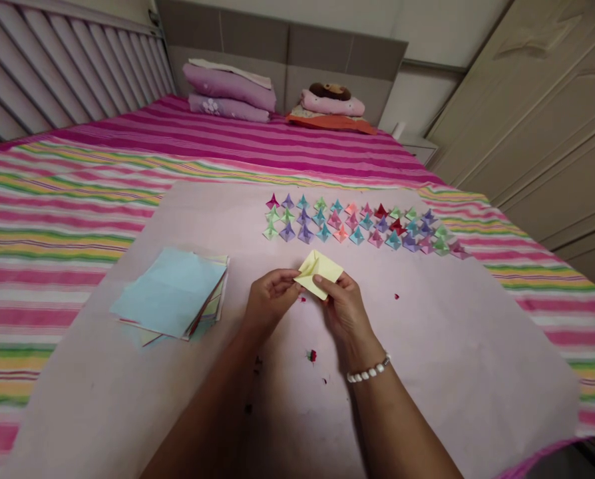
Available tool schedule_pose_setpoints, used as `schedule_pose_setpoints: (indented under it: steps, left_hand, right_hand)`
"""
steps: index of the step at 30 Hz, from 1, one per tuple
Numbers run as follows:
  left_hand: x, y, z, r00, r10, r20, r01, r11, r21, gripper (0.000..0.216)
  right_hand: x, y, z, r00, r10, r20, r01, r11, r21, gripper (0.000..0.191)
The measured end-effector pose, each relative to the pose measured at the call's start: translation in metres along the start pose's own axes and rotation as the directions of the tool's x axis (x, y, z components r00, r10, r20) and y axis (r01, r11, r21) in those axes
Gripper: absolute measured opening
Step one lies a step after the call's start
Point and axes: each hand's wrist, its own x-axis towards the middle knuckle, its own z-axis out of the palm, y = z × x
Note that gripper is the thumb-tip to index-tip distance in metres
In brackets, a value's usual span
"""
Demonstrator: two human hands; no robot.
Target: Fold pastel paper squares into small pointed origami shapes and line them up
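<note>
Between my two hands is a pale yellow sheet of origami paper (329, 268), folded into a small squarish packet with a raised flap on its left part. My left hand (272, 296) pinches its left corner between thumb and fingers. On the lower right side, my right hand (346, 306) grips it, thumb on top and fingers underneath. A white bead bracelet (369, 374) circles the right wrist. Beyond the hands stand rows of small folded paper pieces (305, 231) in many colours. To the left lies a stack of square paper (170, 293), light blue on top.
A pale sheet (452, 372) covers the striped bed (42, 233) under everything. Small red printed or loose bits (312, 356) show near the forearms. Folded purple bedding (232, 90) and a pink and orange pile (332, 110) rest by the headboard (257, 33).
</note>
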Motion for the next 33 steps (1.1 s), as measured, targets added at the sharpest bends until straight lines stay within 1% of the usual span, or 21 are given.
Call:
schedule_pose_setpoints:
  steps: [2, 5, 8, 13, 15, 17, 20, 23, 26, 29, 31, 33]
  left_hand:
    - [0.001, -0.002, 0.001, 1.000, 0.011, -0.004, -0.011, 1.000, 0.004, 0.021]
    - [0.000, -0.003, 0.001, 0.999, 0.032, 0.022, -0.033, 0.999, 0.038, 0.018]
    - [-0.002, -0.001, 0.001, 0.998, 0.059, 0.029, -0.062, 0.993, 0.098, 0.014]
    - [-0.005, 0.006, 0.002, 0.989, 0.134, 0.060, -0.144, 0.968, 0.205, 0.012]
    - [-0.005, 0.007, 0.003, 0.987, 0.150, 0.062, -0.161, 0.956, 0.244, 0.013]
    - [-0.004, 0.006, 0.003, 0.987, 0.155, 0.039, -0.159, 0.952, 0.260, 0.015]
    - [-0.002, 0.002, 0.004, 0.996, 0.089, 0.017, -0.091, 0.977, 0.195, 0.016]
    - [0.000, -0.003, 0.006, 0.999, 0.003, 0.052, -0.009, 0.995, 0.103, 0.018]
    - [0.000, -0.007, 0.007, 0.996, -0.042, 0.073, 0.036, 0.996, 0.077, 0.023]
    - [0.000, -0.008, 0.007, 0.998, -0.024, 0.050, 0.019, 0.995, 0.100, 0.024]
    - [0.000, -0.007, 0.007, 0.999, 0.002, 0.034, -0.006, 0.992, 0.123, 0.024]
    - [0.001, -0.006, 0.008, 0.999, 0.037, 0.014, -0.038, 0.993, 0.110, 0.028]
  right_hand:
    - [0.000, 0.000, 0.001, 1.000, 0.001, 0.000, -0.001, 1.000, 0.008, 0.023]
    - [-0.001, -0.001, 0.001, 1.000, 0.002, -0.013, -0.002, 1.000, 0.019, 0.020]
    - [-0.001, -0.002, 0.001, 1.000, 0.002, -0.021, -0.002, 1.000, 0.019, 0.016]
    - [0.001, -0.002, -0.001, 1.000, 0.025, -0.002, -0.025, 0.999, 0.039, 0.006]
    - [0.001, -0.003, -0.001, 1.000, 0.031, -0.003, -0.031, 0.999, 0.043, 0.007]
    - [0.000, -0.003, 0.000, 0.999, 0.033, -0.001, -0.033, 0.999, 0.038, 0.009]
    - [-0.001, -0.003, 0.002, 0.999, 0.035, 0.012, -0.035, 0.999, 0.024, 0.012]
    - [-0.001, -0.002, 0.002, 0.999, 0.035, 0.031, -0.036, 0.999, 0.022, 0.012]
    - [0.000, -0.002, 0.001, 0.997, 0.053, 0.049, -0.055, 0.998, 0.040, 0.014]
    - [0.000, -0.002, 0.002, 0.996, 0.079, 0.049, -0.082, 0.994, 0.071, 0.021]
    - [-0.001, -0.003, 0.003, 0.996, 0.076, 0.053, -0.079, 0.995, 0.062, 0.026]
    - [-0.003, -0.003, 0.004, 0.997, 0.060, 0.047, -0.061, 0.998, 0.021, 0.022]
